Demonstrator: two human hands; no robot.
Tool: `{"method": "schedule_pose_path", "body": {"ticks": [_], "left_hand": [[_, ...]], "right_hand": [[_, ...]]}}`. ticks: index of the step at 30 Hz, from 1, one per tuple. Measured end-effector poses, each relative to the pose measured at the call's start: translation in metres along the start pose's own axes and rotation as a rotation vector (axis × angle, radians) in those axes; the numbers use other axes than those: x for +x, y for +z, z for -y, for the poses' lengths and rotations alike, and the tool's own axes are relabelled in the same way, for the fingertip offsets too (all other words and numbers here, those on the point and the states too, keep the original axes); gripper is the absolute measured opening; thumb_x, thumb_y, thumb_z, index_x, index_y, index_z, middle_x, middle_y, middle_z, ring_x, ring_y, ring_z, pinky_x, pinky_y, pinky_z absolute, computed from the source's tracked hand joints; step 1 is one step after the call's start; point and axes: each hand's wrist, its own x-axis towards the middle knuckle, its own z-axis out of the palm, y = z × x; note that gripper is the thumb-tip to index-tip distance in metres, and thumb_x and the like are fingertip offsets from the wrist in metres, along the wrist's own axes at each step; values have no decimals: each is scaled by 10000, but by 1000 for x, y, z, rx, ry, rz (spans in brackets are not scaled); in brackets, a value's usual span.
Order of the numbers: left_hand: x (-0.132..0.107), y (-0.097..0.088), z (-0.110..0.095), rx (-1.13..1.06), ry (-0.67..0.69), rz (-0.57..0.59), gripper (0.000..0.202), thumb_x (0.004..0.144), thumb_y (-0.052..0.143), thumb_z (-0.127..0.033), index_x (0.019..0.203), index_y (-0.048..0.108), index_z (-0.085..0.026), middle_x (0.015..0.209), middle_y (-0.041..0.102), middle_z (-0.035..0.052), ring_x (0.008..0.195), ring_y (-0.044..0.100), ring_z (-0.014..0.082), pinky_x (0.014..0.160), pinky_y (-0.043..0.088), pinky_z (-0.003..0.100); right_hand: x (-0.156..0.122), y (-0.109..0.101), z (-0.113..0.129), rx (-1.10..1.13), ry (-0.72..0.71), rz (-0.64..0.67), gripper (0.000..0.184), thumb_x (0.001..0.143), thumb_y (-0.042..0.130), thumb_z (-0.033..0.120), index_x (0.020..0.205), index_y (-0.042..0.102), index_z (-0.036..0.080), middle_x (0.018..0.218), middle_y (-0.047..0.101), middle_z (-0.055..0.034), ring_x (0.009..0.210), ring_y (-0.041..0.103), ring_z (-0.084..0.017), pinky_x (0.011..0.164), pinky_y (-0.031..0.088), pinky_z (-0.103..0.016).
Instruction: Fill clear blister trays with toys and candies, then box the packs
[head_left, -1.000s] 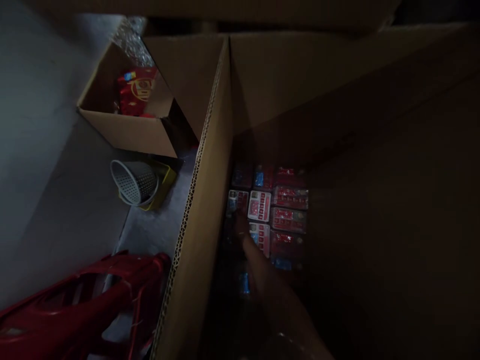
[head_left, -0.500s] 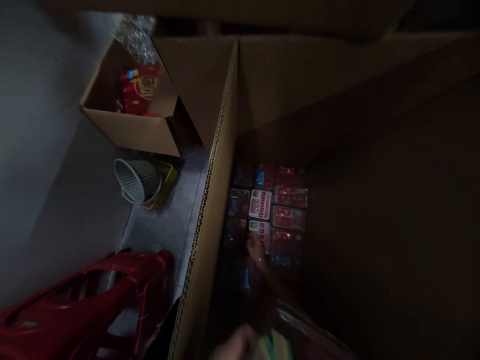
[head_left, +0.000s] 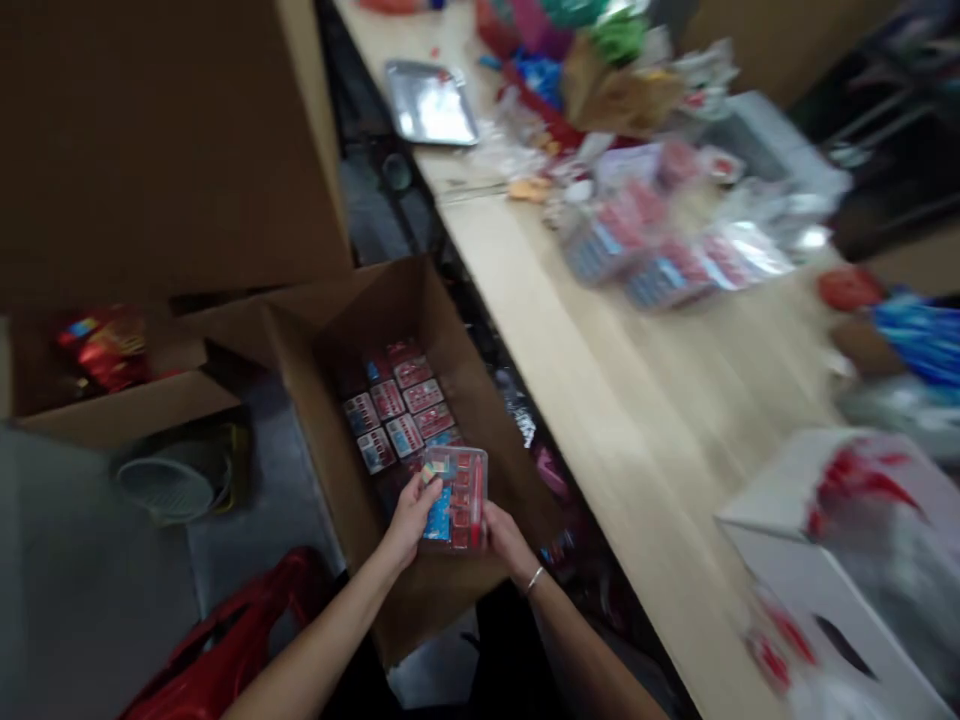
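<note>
A clear plastic case with red pieces and a blue panel inside is held between my hands, above a deep cardboard box. My left hand grips its left side, thumb on top, beside a small yellow-green striped piece near the case's upper corner. My right hand, with a bracelet at the wrist, closes on the lower right edge. Down in the box, several similar packed cases lie in rows.
Right of the box runs a long wooden table with a metal tray, stacked clear packs and a white carton. On the left are a red plastic stool, a grey basket and another cardboard box.
The view has swung up and right, bringing the table into sight. My right hand has come up from the stacked cases in the box, and both hands now hold one case.
</note>
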Motion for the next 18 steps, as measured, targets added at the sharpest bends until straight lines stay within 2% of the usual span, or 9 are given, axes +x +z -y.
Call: {"method": "schedule_pose_path", "body": {"ticks": [3,5,7,8,10,12,15,18], "left_hand": [[-23,57,10,55,34,38,537,552,797,-470,952,613,-162,781,697,11,640,630,137,637,504,243],[-29,98,26,87,56,74,547,565,775,-494,969,602,-169,805,699,18,669,642,154,667,510,266],[-28,141,48,195,87,140,538,629,702,-539,998,593,-162,846,703,43,717,652,178,704,513,297],[-26,163,58,330,116,168,517,683,638,-560,1002,596,-156,861,704,57,739,654,188,715,511,306],[-21,204,78,711,177,180,474,764,521,-574,937,624,-145,839,704,79,760,651,207,712,501,314],[-17,240,93,1049,218,140,437,789,492,-552,793,647,-144,782,700,102,776,644,238,710,483,328],[-19,274,105,1418,256,89,445,813,463,-537,650,628,-157,756,691,131,805,637,268,734,451,350],[-24,284,104,1697,271,50,438,831,433,-524,669,631,-168,752,683,122,795,638,256,732,443,339]], "right_hand": [[-46,-26,40,-2,-120,-139,411,782,603,533,996,620,182,956,681,-49,865,616,-197,802,483,-322],[-63,-62,52,-51,-141,-253,387,781,606,518,953,619,171,900,679,-42,815,609,-188,766,480,-308],[-75,-110,55,-121,-144,-350,375,773,602,511,904,618,159,834,668,-31,758,589,-177,711,469,-293],[-79,-138,54,-171,-144,-391,368,768,601,506,879,617,156,798,658,-24,732,575,-172,684,459,-286],[-85,-194,51,-279,-136,-436,356,764,584,502,824,618,153,718,625,-7,676,542,-161,627,431,-271],[-88,-244,48,-402,-121,-438,349,762,571,497,798,622,154,675,594,0,650,522,-158,599,408,-263],[-91,-296,44,-620,-134,-469,324,755,587,448,878,621,150,778,602,-35,733,545,-178,662,428,-277],[-97,-312,40,-824,-196,-492,400,764,608,415,1047,579,135,955,587,-104,899,543,-225,798,436,-326]]}}
